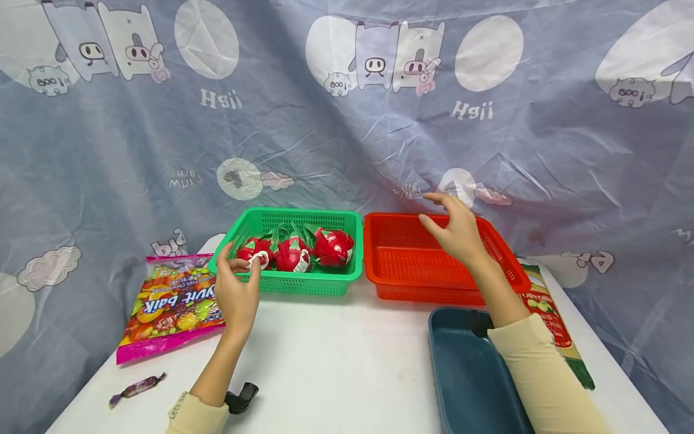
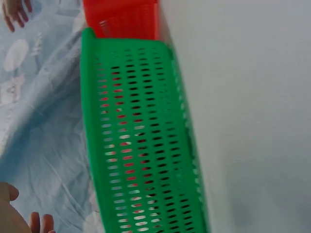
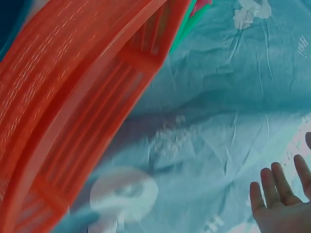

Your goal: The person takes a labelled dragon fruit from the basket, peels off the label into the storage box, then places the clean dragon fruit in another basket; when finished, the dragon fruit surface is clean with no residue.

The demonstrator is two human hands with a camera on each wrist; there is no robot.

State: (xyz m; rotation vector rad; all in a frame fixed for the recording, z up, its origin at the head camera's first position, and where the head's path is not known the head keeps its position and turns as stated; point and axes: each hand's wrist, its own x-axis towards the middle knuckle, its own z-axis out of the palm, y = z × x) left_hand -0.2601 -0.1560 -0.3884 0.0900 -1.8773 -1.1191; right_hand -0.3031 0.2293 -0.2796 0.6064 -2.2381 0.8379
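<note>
In the head view, my left hand (image 1: 237, 295) is over the near left corner of a green basket (image 1: 303, 282), thumb and fingers apart. The basket holds red dragon fruits (image 1: 333, 247) with green leaves and white labels. My right hand (image 1: 456, 232) hovers above a red basket (image 1: 434, 292) with its fingers spread, holding nothing; that basket has nothing in it. The left wrist view shows the green basket's perforated side (image 2: 146, 145) and part of my left hand (image 2: 14, 213). In the right wrist view, my right hand (image 3: 284, 204) is apart from the red basket (image 3: 92, 111).
A dark blue tray (image 1: 477, 380) stands front right, partly under my right sleeve. Behind it lies a green and red packet (image 1: 547, 307). On the left are a candy bag (image 1: 173, 301) and a wrapped candy (image 1: 138, 389). A patterned cloth (image 1: 336, 138) hangs behind the white table (image 1: 336, 361).
</note>
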